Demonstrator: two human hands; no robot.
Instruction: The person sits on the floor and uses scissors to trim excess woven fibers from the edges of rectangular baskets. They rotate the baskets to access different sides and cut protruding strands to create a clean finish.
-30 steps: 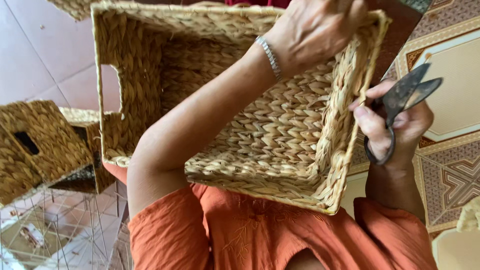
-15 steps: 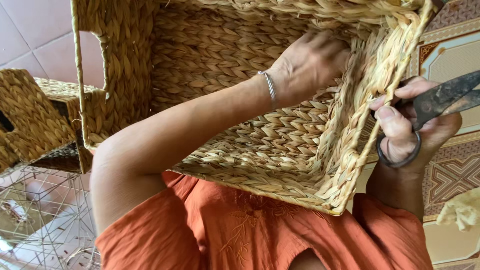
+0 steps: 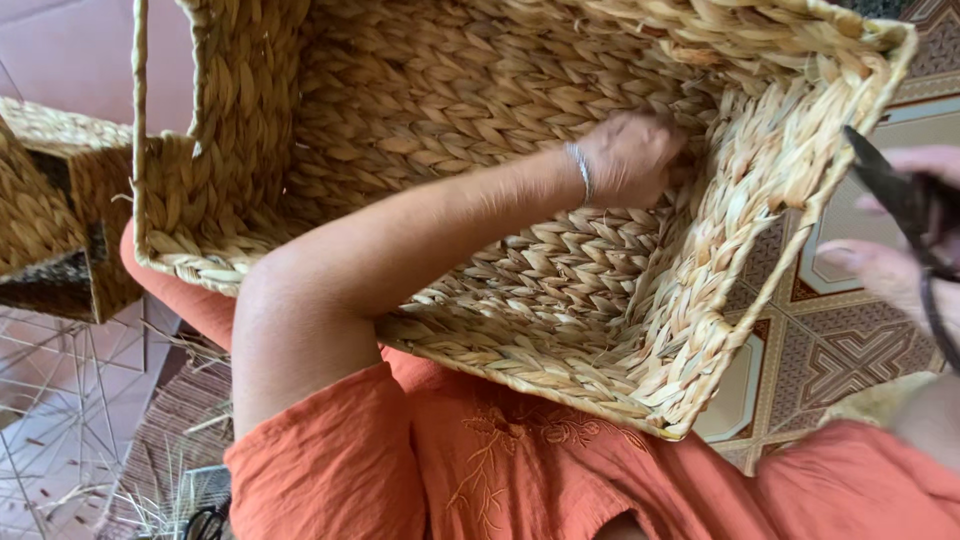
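The left hand [image 3: 630, 158] was pressed, fingers curled, against the woven basket [image 3: 520, 260]'s inner wall, while dark scissors [image 3: 905, 215] were gripped outside by the right hand [image 3: 900, 265].

Woven basket [image 3: 480, 180] tipped on our lap, scissors [image 3: 915, 225] at its right side.

We see a large rectangular basket plaited from pale golden-brown straw in a thick braided pattern, lying tilted so that its open mouth faces us and its inner floor and walls show. A cut-out handle opening sits in its left wall, and a wire frame edges the rim. Its lower right corner rests against our orange clothing. Our left hand [image 3: 630, 155] presses deep inside against the far inner weave. Our right hand [image 3: 890, 270] holds dark metal scissors just outside the right rim, blades pointing up and left.
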